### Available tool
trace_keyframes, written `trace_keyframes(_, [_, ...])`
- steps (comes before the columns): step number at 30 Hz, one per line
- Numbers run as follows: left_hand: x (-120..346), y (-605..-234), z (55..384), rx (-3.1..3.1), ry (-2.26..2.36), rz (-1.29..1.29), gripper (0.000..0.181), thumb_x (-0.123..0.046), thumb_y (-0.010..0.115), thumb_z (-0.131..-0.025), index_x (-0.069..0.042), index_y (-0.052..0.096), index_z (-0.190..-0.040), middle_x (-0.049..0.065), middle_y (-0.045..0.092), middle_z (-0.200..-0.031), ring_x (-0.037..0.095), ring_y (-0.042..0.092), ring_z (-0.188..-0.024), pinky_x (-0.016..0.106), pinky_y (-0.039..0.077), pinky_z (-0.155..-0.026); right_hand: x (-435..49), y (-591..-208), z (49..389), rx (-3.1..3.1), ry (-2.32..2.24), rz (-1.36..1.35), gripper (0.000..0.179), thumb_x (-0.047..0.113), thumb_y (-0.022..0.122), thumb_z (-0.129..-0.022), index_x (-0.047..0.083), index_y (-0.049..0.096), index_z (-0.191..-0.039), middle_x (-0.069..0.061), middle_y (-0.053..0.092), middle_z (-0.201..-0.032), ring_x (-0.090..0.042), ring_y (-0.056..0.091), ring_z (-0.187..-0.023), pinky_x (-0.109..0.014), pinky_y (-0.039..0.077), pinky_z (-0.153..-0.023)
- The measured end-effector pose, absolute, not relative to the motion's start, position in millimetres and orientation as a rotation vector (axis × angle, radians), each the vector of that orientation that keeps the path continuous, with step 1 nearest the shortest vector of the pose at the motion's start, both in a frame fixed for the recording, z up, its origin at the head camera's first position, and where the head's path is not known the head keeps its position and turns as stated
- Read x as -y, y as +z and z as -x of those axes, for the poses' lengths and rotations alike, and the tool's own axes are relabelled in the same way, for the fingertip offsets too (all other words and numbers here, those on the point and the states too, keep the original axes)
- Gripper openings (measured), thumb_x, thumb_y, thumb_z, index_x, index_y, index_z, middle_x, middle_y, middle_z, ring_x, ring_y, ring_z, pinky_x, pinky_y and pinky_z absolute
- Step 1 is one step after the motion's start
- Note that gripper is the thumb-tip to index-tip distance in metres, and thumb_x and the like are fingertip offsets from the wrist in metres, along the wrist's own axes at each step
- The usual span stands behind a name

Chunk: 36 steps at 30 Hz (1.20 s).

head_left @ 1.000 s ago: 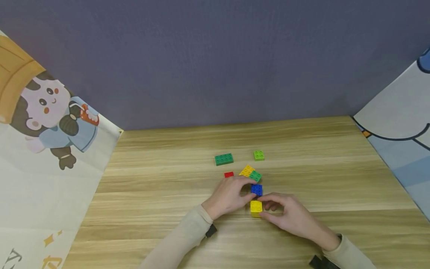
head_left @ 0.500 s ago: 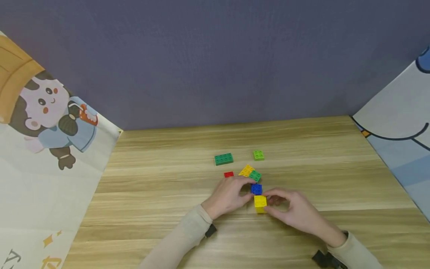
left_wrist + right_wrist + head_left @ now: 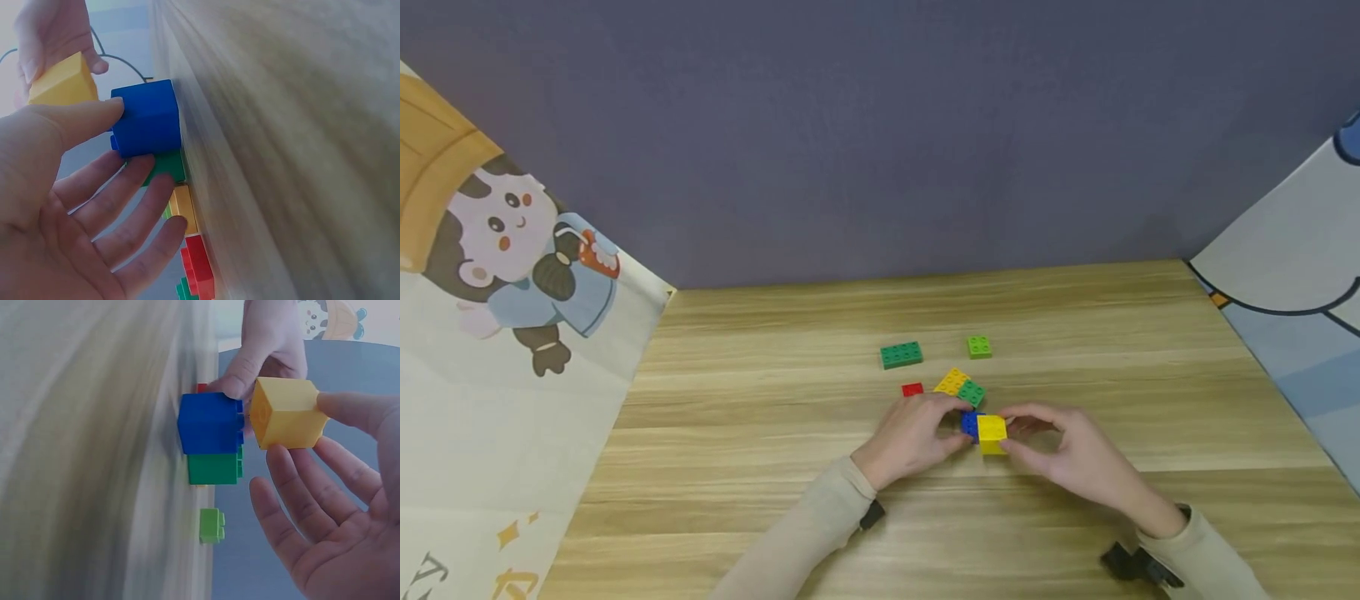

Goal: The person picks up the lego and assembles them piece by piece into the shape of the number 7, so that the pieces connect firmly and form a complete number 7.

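Observation:
My left hand (image 3: 908, 435) pinches a blue building brick (image 3: 147, 119) between thumb and fingers, close to the tabletop, its studs facing up. Thumb and fingers of my right hand (image 3: 1067, 450) hold a yellow building brick (image 3: 289, 414) by its sides. In the right wrist view the yellow brick is just above the blue studs, with a narrow gap, its hollow underside turned toward them. From the head camera it covers part of the blue brick. A green brick (image 3: 972, 392) lies right behind the blue one, against a yellow-orange brick (image 3: 952, 381).
On the wooden table (image 3: 760, 500) a red brick (image 3: 912, 389) sits beyond my left hand, partly hidden by it. Farther back lie a long dark green brick (image 3: 901, 355) and a light green brick (image 3: 979, 347). A purple-grey panel (image 3: 880, 150) borders the far edge.
My right hand has carried the yellow brick away from me and slightly right, from in front of the blue brick to over its right part. The left hand keeps its grip in place.

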<state>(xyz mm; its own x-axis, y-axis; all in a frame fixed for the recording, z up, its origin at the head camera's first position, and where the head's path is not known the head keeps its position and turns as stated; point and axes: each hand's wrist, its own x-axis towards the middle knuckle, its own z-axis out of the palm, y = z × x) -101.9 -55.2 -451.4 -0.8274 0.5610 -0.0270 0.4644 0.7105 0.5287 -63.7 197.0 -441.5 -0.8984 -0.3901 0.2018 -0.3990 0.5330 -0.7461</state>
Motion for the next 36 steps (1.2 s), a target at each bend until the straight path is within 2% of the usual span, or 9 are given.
trace_keyframes(5, [56,-451,102,-2.726,0.731,-0.820,0.045,-0.037,0.081,-0.096,-0.017,0.074,-0.135,-0.001,0.077,-0.132,0.013,0.072,-0.113,0.028,0.058,-0.090,-196,-435,68,2.723,1.367,-0.705,0.033,0.012,0.085,-0.091,0.016,0.077,-0.123,0.003,0.080,-0.115,-0.006,0.072,-0.093,-0.037,0.064,-0.083])
trace_keyframes(11, [57,-450,102,-2.721,0.726,-0.826,0.046,-0.040,0.080,-0.096,-0.017,0.073,-0.136,-0.001,0.076,-0.133,0.011,0.072,-0.109,0.024,0.057,-0.086,-196,-432,74,2.720,1.378,-0.709,0.035,0.011,0.085,-0.092,0.015,0.076,-0.126,0.000,0.079,-0.121,-0.010,0.074,-0.097,-0.033,0.064,-0.087])
trace_keyframes(14, [58,-450,102,-2.720,0.738,-0.819,0.046,-0.041,0.079,-0.097,-0.017,0.073,-0.136,-0.001,0.077,-0.132,0.009,0.071,-0.105,0.022,0.055,-0.083,-196,-434,77,2.730,1.384,-0.692,0.036,0.011,0.084,-0.092,0.015,0.076,-0.126,-0.001,0.079,-0.122,-0.008,0.074,-0.099,-0.032,0.064,-0.088])
trace_keyframes(20, [58,-450,101,-2.725,0.734,-0.813,0.046,-0.041,0.079,-0.097,-0.018,0.073,-0.136,-0.003,0.077,-0.131,0.008,0.070,-0.101,0.022,0.055,-0.081,-193,-438,80,2.715,1.435,-0.687,0.036,0.010,0.084,-0.092,0.014,0.076,-0.126,-0.002,0.079,-0.123,-0.008,0.075,-0.099,-0.035,0.064,-0.088])
trace_keyframes(26, [58,-450,102,-2.714,0.742,-0.799,0.046,-0.041,0.079,-0.096,-0.018,0.073,-0.136,-0.001,0.078,-0.130,0.003,0.060,-0.081,0.017,0.048,-0.069,-189,-441,82,2.700,1.466,-0.692,0.035,0.012,0.084,-0.092,0.014,0.076,-0.126,-0.004,0.080,-0.121,-0.009,0.075,-0.098,-0.036,0.065,-0.087])
trace_keyframes(33, [57,-450,103,-2.715,0.749,-0.786,0.047,-0.042,0.079,-0.097,-0.017,0.072,-0.137,0.000,0.078,-0.130,0.002,0.056,-0.076,0.017,0.046,-0.066,-189,-443,84,2.712,1.492,-0.678,0.036,0.013,0.084,-0.092,0.013,0.075,-0.127,-0.004,0.080,-0.120,-0.010,0.075,-0.099,-0.037,0.065,-0.088])
trace_keyframes(36, [57,-450,103,-2.710,0.771,-0.772,0.047,-0.041,0.079,-0.097,-0.016,0.073,-0.136,0.001,0.078,-0.129,0.003,0.053,-0.069,0.017,0.044,-0.062,-188,-444,85,2.720,1.495,-0.670,0.036,0.013,0.084,-0.092,0.012,0.075,-0.127,-0.005,0.080,-0.119,-0.009,0.075,-0.098,-0.038,0.065,-0.087])
